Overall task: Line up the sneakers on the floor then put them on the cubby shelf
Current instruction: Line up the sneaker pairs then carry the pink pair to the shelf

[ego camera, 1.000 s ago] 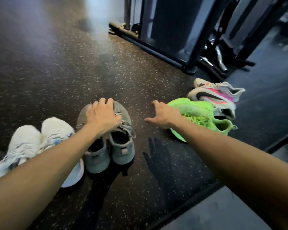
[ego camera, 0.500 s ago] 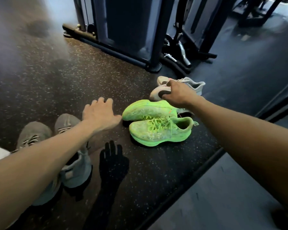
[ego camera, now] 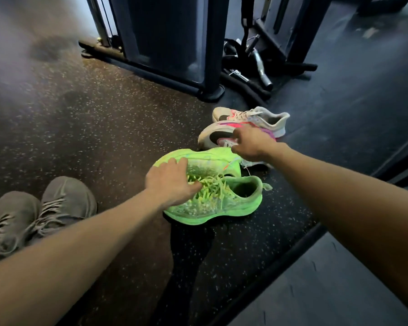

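where the left hand (ego camera: 172,182) rests lie green sneakers (ego camera: 212,196)

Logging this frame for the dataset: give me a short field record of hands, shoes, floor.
left hand: lies on the neon green sneakers, fingers spread over the laces
right hand: reaches onto the white and pink sneakers; grip hidden
grey sneakers: side by side at lower left, untouched
neon green pair: one upright, one on its side behind it
floor: dark speckled rubber
background: gym machine base
cubby shelf: not in view
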